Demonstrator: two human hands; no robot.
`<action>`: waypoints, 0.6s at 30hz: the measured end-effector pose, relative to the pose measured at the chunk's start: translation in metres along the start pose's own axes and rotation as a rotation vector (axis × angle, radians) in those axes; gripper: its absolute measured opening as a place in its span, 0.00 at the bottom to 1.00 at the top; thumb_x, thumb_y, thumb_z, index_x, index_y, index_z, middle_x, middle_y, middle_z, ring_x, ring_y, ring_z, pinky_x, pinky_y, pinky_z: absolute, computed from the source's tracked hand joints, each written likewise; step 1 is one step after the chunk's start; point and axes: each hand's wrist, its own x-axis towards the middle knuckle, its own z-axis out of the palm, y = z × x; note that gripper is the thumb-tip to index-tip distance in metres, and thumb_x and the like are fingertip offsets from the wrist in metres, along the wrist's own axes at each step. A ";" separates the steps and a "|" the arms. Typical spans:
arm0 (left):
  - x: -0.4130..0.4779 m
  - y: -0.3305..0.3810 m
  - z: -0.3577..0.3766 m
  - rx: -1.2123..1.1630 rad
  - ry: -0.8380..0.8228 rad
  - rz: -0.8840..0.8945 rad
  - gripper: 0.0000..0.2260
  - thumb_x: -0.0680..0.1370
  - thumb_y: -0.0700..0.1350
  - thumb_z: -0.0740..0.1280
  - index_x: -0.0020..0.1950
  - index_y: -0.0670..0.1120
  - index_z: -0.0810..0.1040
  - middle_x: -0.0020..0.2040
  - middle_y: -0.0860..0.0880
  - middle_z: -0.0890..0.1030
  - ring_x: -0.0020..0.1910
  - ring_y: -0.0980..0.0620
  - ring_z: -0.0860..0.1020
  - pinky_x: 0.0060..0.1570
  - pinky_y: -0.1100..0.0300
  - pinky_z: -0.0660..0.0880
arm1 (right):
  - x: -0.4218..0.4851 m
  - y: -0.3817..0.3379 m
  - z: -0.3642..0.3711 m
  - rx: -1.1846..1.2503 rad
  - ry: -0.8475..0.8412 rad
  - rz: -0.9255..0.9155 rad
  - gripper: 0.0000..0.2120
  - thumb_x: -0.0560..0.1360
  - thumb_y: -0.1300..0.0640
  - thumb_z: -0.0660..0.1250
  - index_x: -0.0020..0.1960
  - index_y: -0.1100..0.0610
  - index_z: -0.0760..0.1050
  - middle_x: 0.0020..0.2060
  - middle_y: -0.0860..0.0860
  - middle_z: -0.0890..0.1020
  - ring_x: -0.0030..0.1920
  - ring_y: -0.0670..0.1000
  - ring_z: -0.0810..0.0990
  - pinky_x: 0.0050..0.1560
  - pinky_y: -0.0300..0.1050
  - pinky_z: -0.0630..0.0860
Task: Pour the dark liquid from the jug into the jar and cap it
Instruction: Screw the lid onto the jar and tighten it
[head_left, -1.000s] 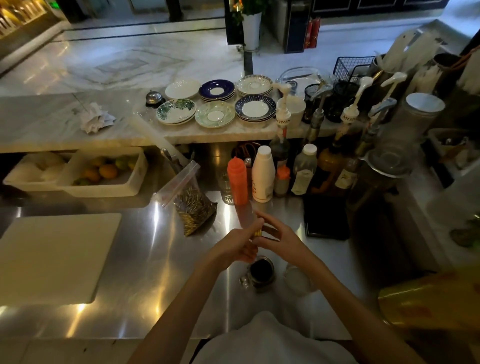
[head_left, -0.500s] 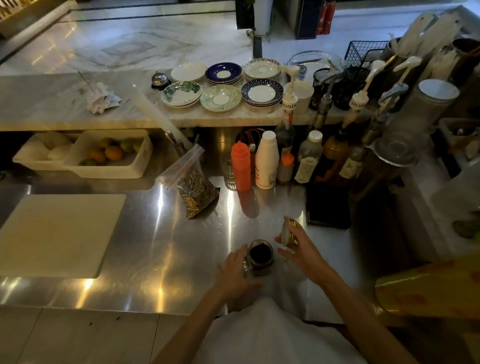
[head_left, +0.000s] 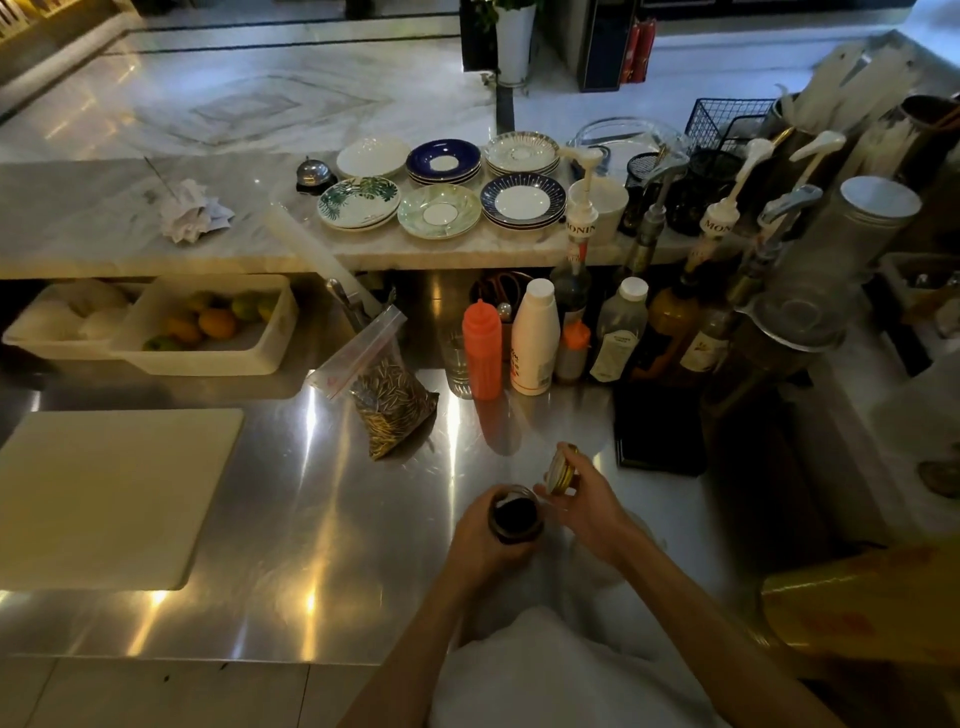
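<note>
your left hand is wrapped around the jar, holding it upright on the steel counter, long axis vertical, open mouth facing up with dark liquid inside. your right hand pinches the gold lid on edge, just up and to the right of the jar mouth, its flat face tilted toward the left. judge the right hand nearer the capping move: bring the lid down-left and level it over the mouth.

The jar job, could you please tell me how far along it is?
Pouring looks done: the jar already holds dark liquid. In hand: the left hand grips the jar while the right hand holds the gold lid beside its mouth. Left: seating and tightening the lid.
</note>
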 end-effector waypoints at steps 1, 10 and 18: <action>0.002 -0.003 -0.003 -0.012 0.018 -0.009 0.27 0.65 0.50 0.80 0.61 0.56 0.75 0.56 0.59 0.80 0.56 0.66 0.77 0.56 0.70 0.72 | 0.002 -0.002 0.001 0.047 -0.005 0.010 0.22 0.76 0.40 0.65 0.64 0.50 0.65 0.52 0.54 0.77 0.59 0.59 0.78 0.68 0.60 0.70; 0.024 -0.007 -0.004 0.035 -0.030 0.092 0.26 0.64 0.51 0.80 0.59 0.54 0.76 0.55 0.56 0.82 0.55 0.60 0.79 0.57 0.70 0.73 | 0.000 -0.002 -0.005 -0.202 -0.043 -0.077 0.21 0.78 0.50 0.66 0.70 0.49 0.69 0.55 0.56 0.79 0.54 0.55 0.81 0.47 0.47 0.80; 0.018 -0.005 0.003 -0.047 0.020 0.133 0.23 0.67 0.48 0.80 0.58 0.56 0.77 0.53 0.57 0.83 0.55 0.55 0.81 0.53 0.71 0.74 | 0.000 -0.012 -0.010 -0.259 -0.042 -0.069 0.24 0.77 0.48 0.65 0.72 0.49 0.67 0.58 0.56 0.79 0.57 0.57 0.81 0.55 0.52 0.80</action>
